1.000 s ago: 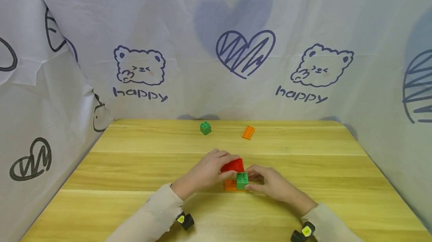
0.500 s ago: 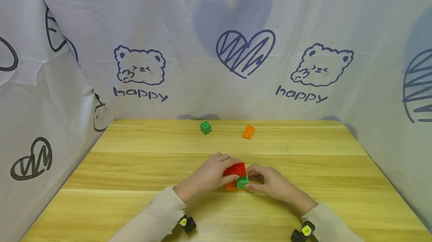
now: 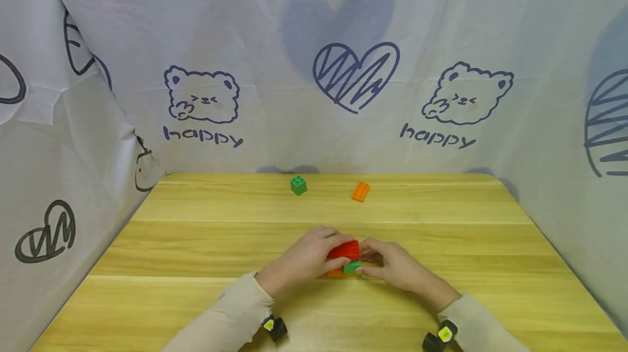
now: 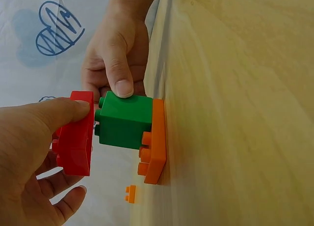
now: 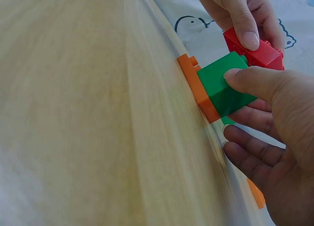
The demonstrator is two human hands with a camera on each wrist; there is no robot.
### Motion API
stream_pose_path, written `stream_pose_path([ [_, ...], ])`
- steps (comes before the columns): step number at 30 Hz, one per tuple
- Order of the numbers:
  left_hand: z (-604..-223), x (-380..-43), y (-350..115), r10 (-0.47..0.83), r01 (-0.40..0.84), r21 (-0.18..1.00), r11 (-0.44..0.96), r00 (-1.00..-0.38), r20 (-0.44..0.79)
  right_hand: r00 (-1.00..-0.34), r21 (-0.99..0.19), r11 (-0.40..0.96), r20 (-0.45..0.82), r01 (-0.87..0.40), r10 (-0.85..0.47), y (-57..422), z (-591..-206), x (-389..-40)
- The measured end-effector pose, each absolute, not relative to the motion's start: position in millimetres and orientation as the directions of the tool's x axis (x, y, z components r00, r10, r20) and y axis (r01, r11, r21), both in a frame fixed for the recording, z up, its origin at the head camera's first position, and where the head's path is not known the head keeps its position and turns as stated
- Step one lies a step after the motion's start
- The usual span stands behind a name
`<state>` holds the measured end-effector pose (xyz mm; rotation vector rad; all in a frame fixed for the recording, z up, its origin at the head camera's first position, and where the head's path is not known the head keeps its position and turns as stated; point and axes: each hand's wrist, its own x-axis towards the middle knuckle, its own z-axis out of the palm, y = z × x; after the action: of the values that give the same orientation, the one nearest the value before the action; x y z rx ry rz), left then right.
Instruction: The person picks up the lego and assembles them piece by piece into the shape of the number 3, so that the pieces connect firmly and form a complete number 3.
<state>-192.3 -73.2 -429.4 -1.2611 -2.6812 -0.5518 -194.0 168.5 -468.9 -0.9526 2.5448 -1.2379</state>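
My left hand (image 3: 309, 254) pinches a red toy brick (image 4: 78, 142) between the thumb and fingers, studs facing up. Directly below it is a green block (image 4: 128, 122), seated on one end of a flat orange plate (image 4: 158, 150) that lies on the table. A narrow gap shows between the red brick and the green studs in the left wrist view. With the thumb on the near face, my right hand (image 3: 399, 269) grips the green block (image 5: 223, 86); its fingers behind are partly hidden. Several bare studs of the plate stand beside the block, beneath the red brick's overhanging part.
Toward the back of the wooden table (image 3: 196, 254) sit another green block (image 3: 298, 186) and, to its right, another orange plate (image 3: 360, 192). A white printed cloth (image 3: 275, 123) hangs behind the table and along its sides.
My left hand has brought the red brick nearer and down, from behind the green block to just over its studs, now covering its top in the head view. The right hand stays put.
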Motion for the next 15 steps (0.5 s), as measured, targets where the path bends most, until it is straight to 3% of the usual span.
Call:
stream_pose_path([
  [15, -434.5, -194.1, -71.0, 0.738, 0.785, 0.221, 0.579, -0.620, 0.268, -0.782, -0.765, 0.434, 0.143, -0.476, -0.607, 167.8, -470.1, -194.5],
])
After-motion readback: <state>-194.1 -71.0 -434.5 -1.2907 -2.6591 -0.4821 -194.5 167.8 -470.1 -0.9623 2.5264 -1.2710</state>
